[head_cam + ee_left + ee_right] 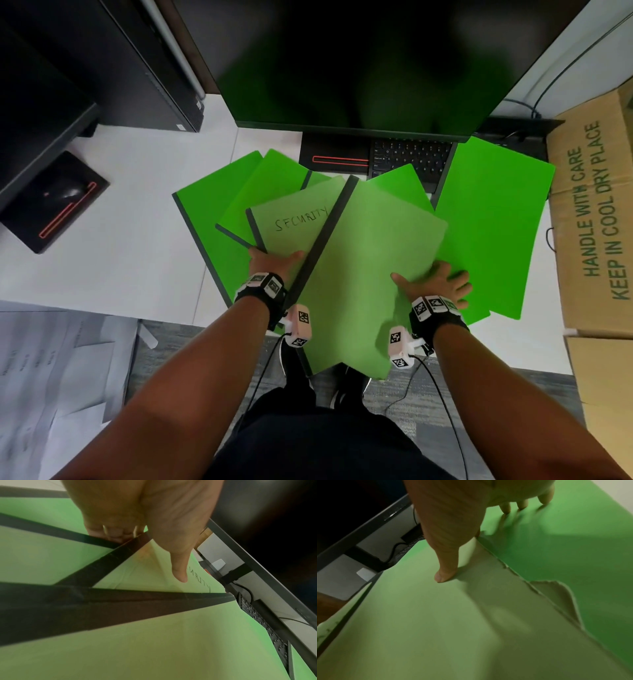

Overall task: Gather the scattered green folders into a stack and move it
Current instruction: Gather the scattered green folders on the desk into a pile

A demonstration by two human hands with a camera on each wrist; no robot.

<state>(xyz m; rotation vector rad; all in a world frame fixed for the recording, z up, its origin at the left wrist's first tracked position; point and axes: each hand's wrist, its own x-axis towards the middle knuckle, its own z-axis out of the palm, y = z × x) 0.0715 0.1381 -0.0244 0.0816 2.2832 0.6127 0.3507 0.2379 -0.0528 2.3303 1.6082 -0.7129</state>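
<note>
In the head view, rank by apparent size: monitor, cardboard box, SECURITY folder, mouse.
1. monitor
2. cardboard box, though the frame edge cuts it off
3. SECURITY folder, partly covered by another folder
4. mouse

The monitor and box are unsure, as both are cropped.

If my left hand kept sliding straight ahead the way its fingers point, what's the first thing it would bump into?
Probably the monitor base. The left hand points up across the SECURITY folder, which it already touches; the base sits just beyond the folder's far edge, though depth is hard to judge.
</note>
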